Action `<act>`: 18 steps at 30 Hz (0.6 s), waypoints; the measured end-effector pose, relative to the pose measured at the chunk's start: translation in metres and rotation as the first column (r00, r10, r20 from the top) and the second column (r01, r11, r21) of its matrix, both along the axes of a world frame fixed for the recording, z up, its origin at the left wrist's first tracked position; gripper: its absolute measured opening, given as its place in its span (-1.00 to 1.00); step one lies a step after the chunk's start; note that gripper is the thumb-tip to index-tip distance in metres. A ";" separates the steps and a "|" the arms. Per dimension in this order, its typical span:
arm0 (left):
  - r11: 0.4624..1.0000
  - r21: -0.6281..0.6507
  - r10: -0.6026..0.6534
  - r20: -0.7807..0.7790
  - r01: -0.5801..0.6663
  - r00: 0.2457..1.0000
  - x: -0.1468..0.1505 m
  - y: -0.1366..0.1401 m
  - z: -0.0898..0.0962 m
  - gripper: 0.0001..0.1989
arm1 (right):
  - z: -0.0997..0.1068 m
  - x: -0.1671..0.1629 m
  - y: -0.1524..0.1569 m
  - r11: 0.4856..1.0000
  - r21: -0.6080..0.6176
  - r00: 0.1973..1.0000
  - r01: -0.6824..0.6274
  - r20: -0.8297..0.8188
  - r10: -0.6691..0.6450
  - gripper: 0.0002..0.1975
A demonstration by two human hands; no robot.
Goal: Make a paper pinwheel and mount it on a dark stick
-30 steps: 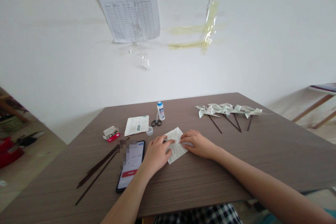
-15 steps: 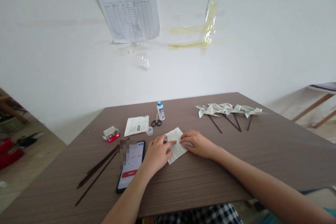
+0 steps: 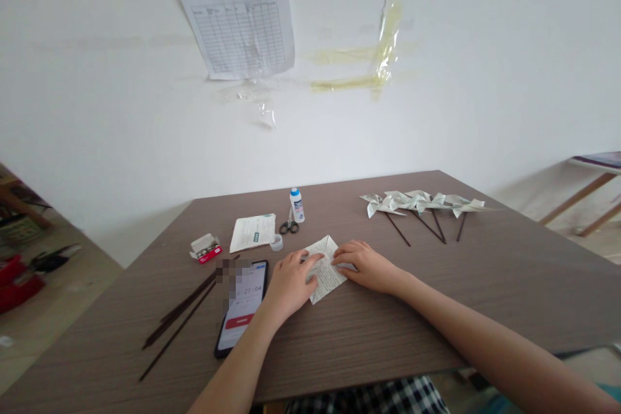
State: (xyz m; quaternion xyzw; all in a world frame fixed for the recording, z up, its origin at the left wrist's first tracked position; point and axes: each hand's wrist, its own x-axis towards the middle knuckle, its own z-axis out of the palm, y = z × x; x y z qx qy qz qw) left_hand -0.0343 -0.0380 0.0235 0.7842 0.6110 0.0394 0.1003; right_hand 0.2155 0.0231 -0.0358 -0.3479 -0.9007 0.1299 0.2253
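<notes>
A small square of folded printed paper (image 3: 326, 281) lies on the table with one corner pointing away from me. My left hand (image 3: 290, 284) rests over its left side, fingers stretched and thumb held apart, the index fingertip on the paper. On the opposite side, my right hand (image 3: 366, 265) has bent fingers at the right corner, which shows between index finger and thumb. Fold lines run toward the paper's far corner. The fingers partly cover the left and right corners.
Left of my hands are a phone (image 3: 240, 310), dark thin sticks (image 3: 179, 307), a small red-and-white box (image 3: 206, 248), a paper stack (image 3: 252, 233) and a tape roll (image 3: 276, 242). Scissors (image 3: 289, 226) and a white bottle (image 3: 297, 206) stand behind; paper pinwheels (image 3: 422, 202) lie at right.
The left index finger has shifted slightly away from me across the paper. My right hand and the paper stay almost still.
</notes>
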 end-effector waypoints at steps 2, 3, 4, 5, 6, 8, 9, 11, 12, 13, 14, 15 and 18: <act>1.000 0.006 0.013 0.013 -0.013 1.000 -0.001 0.001 0.000 -0.38 | 0.000 0.000 0.000 1.000 -0.001 1.000 0.001 0.002 -0.001 -0.75; 1.000 0.008 0.018 0.020 -0.018 1.000 -0.001 0.001 0.000 -0.38 | 0.000 0.001 0.000 1.000 -0.003 1.000 0.001 0.000 -0.001 -0.76; 1.000 0.008 0.023 0.027 -0.024 0.999 -0.002 0.002 -0.001 -0.38 | -0.001 0.001 0.001 1.000 -0.005 1.000 -0.002 -0.004 0.002 -0.77; 1.000 0.006 0.026 0.035 -0.027 0.999 -0.003 0.003 -0.001 -0.39 | -0.001 0.001 0.002 1.000 -0.007 1.000 -0.005 -0.012 0.005 -0.77; 1.000 0.004 0.026 0.044 -0.026 0.999 -0.004 0.003 -0.002 -0.39 | -0.002 0.001 0.003 1.000 -0.009 1.000 -0.010 -0.023 0.009 -0.78; 1.000 0.002 0.012 0.068 -0.013 0.998 -0.006 0.004 -0.003 -0.42 | -0.003 0.002 0.006 1.000 -0.019 0.999 -0.014 -0.051 0.013 -0.78; 1.000 0.003 0.001 0.080 -0.002 0.997 -0.008 0.004 -0.004 -0.43 | -0.004 0.002 0.008 1.000 -0.026 0.998 -0.011 -0.066 0.009 -0.78; 1.000 0.007 -0.013 0.097 0.012 0.995 -0.010 0.004 -0.004 -0.44 | -0.005 0.003 0.012 0.999 -0.040 0.995 0.006 -0.095 -0.009 -0.77; 1.000 0.006 -0.013 0.101 0.012 0.995 -0.011 0.004 -0.004 -0.45 | -0.005 0.003 0.015 0.999 -0.044 0.994 0.015 -0.108 -0.019 -0.76; 1.000 0.005 -0.010 0.102 0.010 0.995 -0.012 0.004 -0.004 -0.45 | -0.004 0.004 0.018 0.999 -0.046 0.992 0.022 -0.122 -0.027 -0.76; 1.000 0.004 -0.007 0.103 0.006 0.995 -0.013 0.004 -0.004 -0.45 | -0.003 0.004 0.022 0.999 -0.046 0.990 0.027 -0.138 -0.033 -0.75; 1.000 0.003 -0.005 0.103 0.004 0.995 -0.014 0.004 -0.004 -0.44 | -0.001 0.004 0.026 0.999 -0.046 0.987 0.029 -0.154 -0.036 -0.75; 1.000 -0.005 -0.004 0.106 0.005 0.994 -0.016 0.004 -0.003 -0.43 | 0.006 0.003 0.043 0.997 -0.065 0.980 0.042 -0.193 -0.054 -0.72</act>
